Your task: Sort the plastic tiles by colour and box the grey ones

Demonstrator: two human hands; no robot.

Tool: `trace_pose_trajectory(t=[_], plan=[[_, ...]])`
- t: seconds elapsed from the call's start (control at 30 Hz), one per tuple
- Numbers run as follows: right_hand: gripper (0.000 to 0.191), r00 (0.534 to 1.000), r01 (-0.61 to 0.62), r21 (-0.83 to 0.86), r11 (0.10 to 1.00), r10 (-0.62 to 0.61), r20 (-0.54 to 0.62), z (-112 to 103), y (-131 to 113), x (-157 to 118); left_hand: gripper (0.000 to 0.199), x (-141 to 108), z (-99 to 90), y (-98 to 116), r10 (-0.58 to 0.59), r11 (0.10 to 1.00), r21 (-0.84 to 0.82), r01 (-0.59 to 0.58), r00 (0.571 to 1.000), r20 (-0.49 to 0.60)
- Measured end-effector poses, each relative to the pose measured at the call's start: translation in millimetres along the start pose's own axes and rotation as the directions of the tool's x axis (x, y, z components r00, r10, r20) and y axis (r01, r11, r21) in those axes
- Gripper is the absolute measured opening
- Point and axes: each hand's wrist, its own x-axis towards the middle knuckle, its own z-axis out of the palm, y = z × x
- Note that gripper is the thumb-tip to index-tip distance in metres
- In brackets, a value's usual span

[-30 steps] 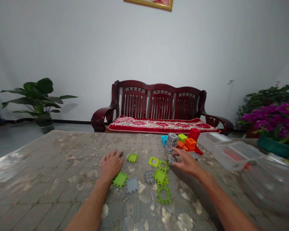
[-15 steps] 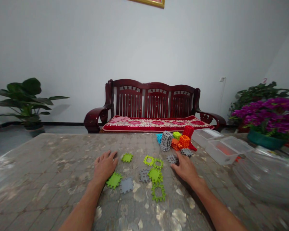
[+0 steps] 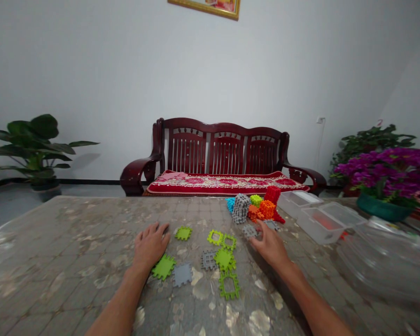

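My left hand [image 3: 151, 245] lies flat on the table with its fingers apart, holding nothing. Close to it are a solid green toothed tile [image 3: 164, 266], a smaller green tile [image 3: 184, 233] and a solid grey tile [image 3: 182, 274]. My right hand [image 3: 272, 245] is open, its thumb and forefinger apart beside a small grey tile [image 3: 249, 231]; whether it touches that tile I cannot tell. Between my hands lie a grey lattice tile [image 3: 207, 259], a green tile [image 3: 224, 258] and several green frame pieces, one of them a larger green frame [image 3: 229, 298].
Beyond my right hand stand a grey built block [image 3: 241, 209], an orange block [image 3: 267, 209] and a red block [image 3: 273, 193]. Clear plastic boxes [image 3: 318, 230] and a transparent lid-like cover [image 3: 381, 266] sit at the right, near purple flowers [image 3: 392, 172]. A wooden bench [image 3: 226, 144] is behind the patterned table [image 3: 73, 252].
The view has tipped up slightly, so everything sits a little lower in it. Both hands and the tiles keep nearly the same places on the table.
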Motion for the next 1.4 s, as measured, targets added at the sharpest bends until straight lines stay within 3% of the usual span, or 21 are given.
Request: trace_pose_trajectory(t=[0.2,0.33,0.47,0.93,1.23,1.33,1.4], plan=[[0.066,0.987,-0.015,0.169,0.985,0.041,-0.153,-35,-15,53,0.045,0,-0.1,1,-0.004,1.000,-0.002,0.004,1.000,-0.002],[0.067,0.994,-0.024,0.117,0.993,0.036,-0.103,-43,-32,92,0.045,-1,-0.5,0,0.006,1.000,-0.018,-0.006,1.000,-0.005],[0.064,0.998,0.009,0.021,1.000,-0.008,-0.057,-36,-44,111,0.045,-2,-1.0,1,0.001,1.000,-0.020,-0.001,1.000,-0.007],[0.047,1.000,-0.014,-0.073,0.997,0.014,0.007,-30,-58,117,0.045,0,3.2,-1,-0.004,1.000,-0.012,0.004,1.000,-0.005],[0.054,1.000,-0.009,-0.067,0.998,0.008,-0.023,-31,-58,114,0.045,-1,0.2,1,-0.008,1.000,-0.018,0.008,1.000,0.004],[0.052,0.994,0.043,-0.002,0.999,-0.043,-0.100,-31,-60,103,0.045,-1,0.7,0,-0.006,1.000,-0.021,0.006,1.000,-0.003],[0.048,0.993,0.099,0.095,0.991,-0.092,-0.072,-26,-62,89,0.045,-1,0.3,1,-0.006,1.000,-0.023,0.006,1.000,-0.002]])
